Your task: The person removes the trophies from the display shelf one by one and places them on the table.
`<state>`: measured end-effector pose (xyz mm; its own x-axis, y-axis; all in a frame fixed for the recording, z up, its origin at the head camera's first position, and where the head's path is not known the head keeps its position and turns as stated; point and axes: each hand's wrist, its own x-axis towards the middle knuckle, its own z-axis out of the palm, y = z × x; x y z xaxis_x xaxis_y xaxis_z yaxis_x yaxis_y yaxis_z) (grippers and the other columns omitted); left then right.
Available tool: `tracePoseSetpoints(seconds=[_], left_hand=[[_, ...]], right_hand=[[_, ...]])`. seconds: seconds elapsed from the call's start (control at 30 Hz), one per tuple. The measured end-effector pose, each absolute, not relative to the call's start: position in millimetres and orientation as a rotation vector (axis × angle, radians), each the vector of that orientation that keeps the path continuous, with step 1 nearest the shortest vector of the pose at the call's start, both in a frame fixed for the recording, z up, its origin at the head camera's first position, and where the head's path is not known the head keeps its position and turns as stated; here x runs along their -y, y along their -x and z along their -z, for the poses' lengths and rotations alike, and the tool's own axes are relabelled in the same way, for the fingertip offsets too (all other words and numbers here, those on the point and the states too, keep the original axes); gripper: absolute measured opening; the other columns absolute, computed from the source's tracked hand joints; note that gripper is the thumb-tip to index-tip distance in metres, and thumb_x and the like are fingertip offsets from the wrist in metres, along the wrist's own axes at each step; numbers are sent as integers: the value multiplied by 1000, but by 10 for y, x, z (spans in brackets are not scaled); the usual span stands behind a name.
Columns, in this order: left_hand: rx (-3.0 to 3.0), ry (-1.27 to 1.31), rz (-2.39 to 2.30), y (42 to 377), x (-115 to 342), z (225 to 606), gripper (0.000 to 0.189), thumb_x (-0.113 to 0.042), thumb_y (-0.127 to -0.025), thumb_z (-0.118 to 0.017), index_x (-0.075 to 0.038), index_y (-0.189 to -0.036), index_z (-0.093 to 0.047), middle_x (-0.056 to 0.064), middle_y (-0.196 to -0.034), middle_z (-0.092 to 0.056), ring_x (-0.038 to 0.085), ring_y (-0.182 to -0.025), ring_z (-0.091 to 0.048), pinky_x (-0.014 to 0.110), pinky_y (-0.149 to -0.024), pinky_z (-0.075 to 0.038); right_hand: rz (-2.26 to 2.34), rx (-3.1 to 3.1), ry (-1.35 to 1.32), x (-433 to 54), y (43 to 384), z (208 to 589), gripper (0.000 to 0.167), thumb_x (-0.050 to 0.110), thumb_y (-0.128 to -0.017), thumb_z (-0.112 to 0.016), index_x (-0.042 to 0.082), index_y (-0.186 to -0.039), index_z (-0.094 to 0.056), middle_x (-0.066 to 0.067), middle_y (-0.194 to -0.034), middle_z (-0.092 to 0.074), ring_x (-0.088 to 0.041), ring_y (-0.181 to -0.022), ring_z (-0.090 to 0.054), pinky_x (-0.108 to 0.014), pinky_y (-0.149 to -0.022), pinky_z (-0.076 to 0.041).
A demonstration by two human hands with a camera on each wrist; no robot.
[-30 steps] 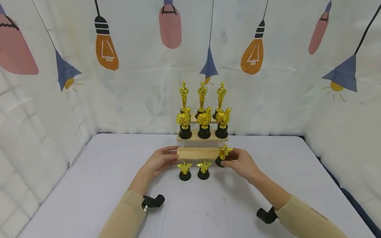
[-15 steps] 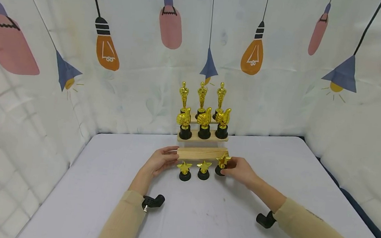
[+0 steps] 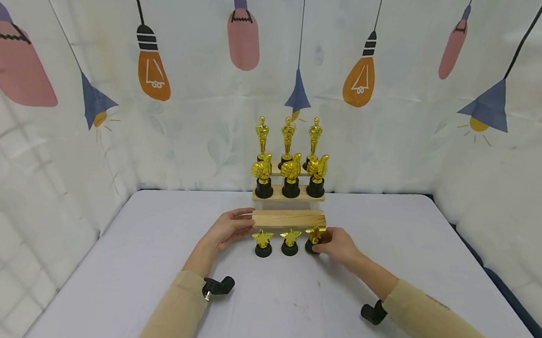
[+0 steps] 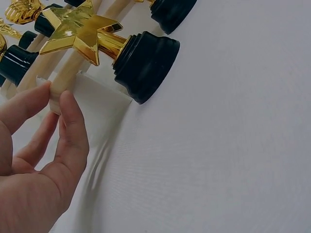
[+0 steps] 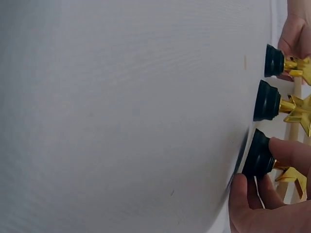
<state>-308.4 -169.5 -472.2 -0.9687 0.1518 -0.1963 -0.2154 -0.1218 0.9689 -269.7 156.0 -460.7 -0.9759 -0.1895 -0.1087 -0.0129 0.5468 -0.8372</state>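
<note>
My left hand (image 3: 224, 230) pinches the left end of the lowest wooden step (image 3: 288, 218) of a small tiered stand. In the left wrist view the thumb and fingers close on that step's end (image 4: 57, 92). With my right hand (image 3: 342, 247) I grip a gold star trophy (image 3: 315, 233) by its black base (image 5: 259, 154), upright in front of the step's right end. Left of it, two more star trophies stand in a row before the step: a middle one (image 3: 290, 238) and a left one (image 3: 262, 239).
Three thumbs-up trophies (image 3: 292, 171) occupy the stand's middle step (image 3: 276, 194). Behind them, three figure trophies (image 3: 287, 132) stand on the top step. A white cloth covers the table (image 3: 277, 311), and a curtain (image 3: 196, 129) printed with lamps hangs behind it.
My right hand has brought the star trophy down and toward me, from the step's right end to the row in front. The left hand keeps its hold on the step.
</note>
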Motion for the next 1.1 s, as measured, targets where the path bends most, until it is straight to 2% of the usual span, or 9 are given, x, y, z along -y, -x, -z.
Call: tracePoseSetpoints(seconds=[0.17,0.4,0.83,0.9,1.1], left_hand=[[-1905,71,-2176,3100,1695,4731,54,0,-95,-71,-1,-146,-53,22,-138,-53,23,-107,-66,32,-90,-59],[-1902,77,-2172,3106,1692,4728,54,-1,-96,-71,-1,-147,-52,22,-138,-53,24,-108,-66,32,-90,-59],[-1899,74,-2166,3107,1679,4747,55,-1,-95,-71,-1,-146,-52,22,-140,-52,25,-111,-65,33,-92,-58],[-1900,70,-2166,3105,1678,4740,55,-1,-95,-71,-1,-147,-52,22,-140,-52,25,-111,-65,33,-92,-58],[-1892,68,-2176,3102,1688,4732,55,0,-95,-71,0,-147,-52,23,-140,-53,26,-111,-65,33,-91,-59]], right_hand=[[1368,-2637,192,-1533,2706,4641,39,4,-83,-80,-10,-116,-66,-10,-101,-70,-24,-96,-64,-39,-83,-56],[1258,-2706,241,-1513,2702,4638,35,4,-84,-80,-8,-115,-67,-9,-100,-71,-24,-96,-65,-42,-86,-57],[1240,-2668,274,-1635,2702,4548,40,5,-81,-82,-7,-115,-65,-9,-100,-66,-24,-95,-61,-41,-86,-55],[1252,-2658,285,-1693,2717,4516,40,2,-81,-80,-9,-116,-63,-11,-102,-66,-25,-96,-61,-40,-87,-55],[1329,-2682,262,-1814,2783,4389,32,-9,-87,-60,-10,-119,-59,-19,-109,-65,-33,-103,-61,-40,-87,-54]])
